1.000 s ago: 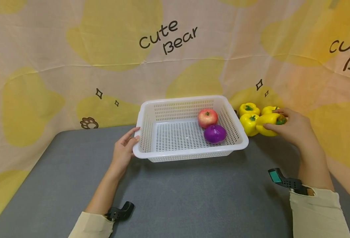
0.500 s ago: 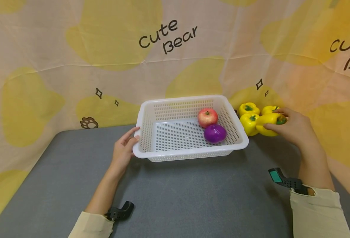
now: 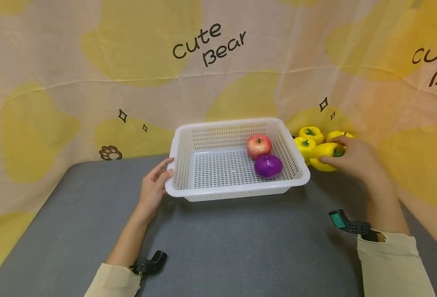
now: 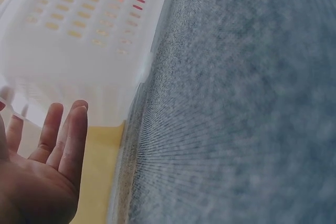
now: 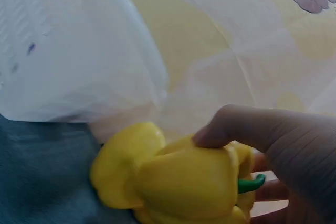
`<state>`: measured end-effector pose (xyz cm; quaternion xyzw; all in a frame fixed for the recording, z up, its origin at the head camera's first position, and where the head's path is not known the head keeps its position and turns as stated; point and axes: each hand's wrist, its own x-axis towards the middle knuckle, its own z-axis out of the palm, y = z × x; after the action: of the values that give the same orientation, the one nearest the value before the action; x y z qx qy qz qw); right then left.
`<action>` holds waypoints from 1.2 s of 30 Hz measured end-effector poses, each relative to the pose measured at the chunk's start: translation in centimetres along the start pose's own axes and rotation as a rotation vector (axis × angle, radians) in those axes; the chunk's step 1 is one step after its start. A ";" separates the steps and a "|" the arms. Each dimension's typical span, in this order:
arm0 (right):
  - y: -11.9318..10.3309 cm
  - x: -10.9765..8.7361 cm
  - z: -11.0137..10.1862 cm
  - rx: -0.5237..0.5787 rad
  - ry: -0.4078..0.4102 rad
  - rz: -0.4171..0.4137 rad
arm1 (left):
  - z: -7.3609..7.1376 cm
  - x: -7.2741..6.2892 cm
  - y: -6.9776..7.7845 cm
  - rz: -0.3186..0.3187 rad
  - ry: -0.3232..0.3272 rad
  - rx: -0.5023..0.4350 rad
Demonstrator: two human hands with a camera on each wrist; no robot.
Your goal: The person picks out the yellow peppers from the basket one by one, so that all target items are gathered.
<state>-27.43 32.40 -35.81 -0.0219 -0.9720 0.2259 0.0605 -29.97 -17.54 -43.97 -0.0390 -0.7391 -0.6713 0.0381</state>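
Observation:
A white perforated plastic basket [image 3: 222, 192] stands on the grey table with a red apple [image 3: 259, 146] and a purple onion-shaped vegetable [image 3: 268, 166] inside, toward its right end. At the left rim, my left hand [image 3: 153, 189] holds the basket by its edge; the left wrist view has several fingers [image 4: 74, 140] up against the outer wall. Right of the basket, my right hand [image 3: 361, 161] grips a yellow bell pepper [image 5: 184, 184] with a green stem, thumb on its near side. Another yellow pepper [image 5: 126, 163] lies against it, close to the basket.
Two more yellow peppers, one at the back [image 3: 311, 134] and one behind the right fingers [image 3: 338, 135], sit by the printed cloth backdrop [image 3: 137, 53]. The grey table [image 3: 233, 243] stretches in front of the basket. Part of another arm [image 3: 426, 214] shows at the right edge.
My right hand and its pepper have moved a little left, and the neighbouring pepper has shifted left to the basket's side. My left hand and the basket have stayed put.

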 end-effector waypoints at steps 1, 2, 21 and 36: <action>-0.3 0.1 0.3 -0.009 -0.019 -0.016 | 0.0 0.0 0.0 -0.002 -0.001 0.005; -0.6 0.3 0.5 -0.013 -0.038 -0.033 | 0.0 0.0 0.0 -0.004 0.000 0.007; -0.7 1.2 2.6 -0.022 -0.101 -0.099 | -0.1 0.0 0.4 -0.026 -0.006 0.030; 0.8 0.9 2.1 -0.050 -0.057 -0.044 | -0.1 -0.1 0.5 -0.027 -0.014 0.060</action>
<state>-28.55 32.27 -37.93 0.0046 -0.9790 0.2005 0.0370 -29.83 -17.57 -43.48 -0.0323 -0.7597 -0.6489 0.0252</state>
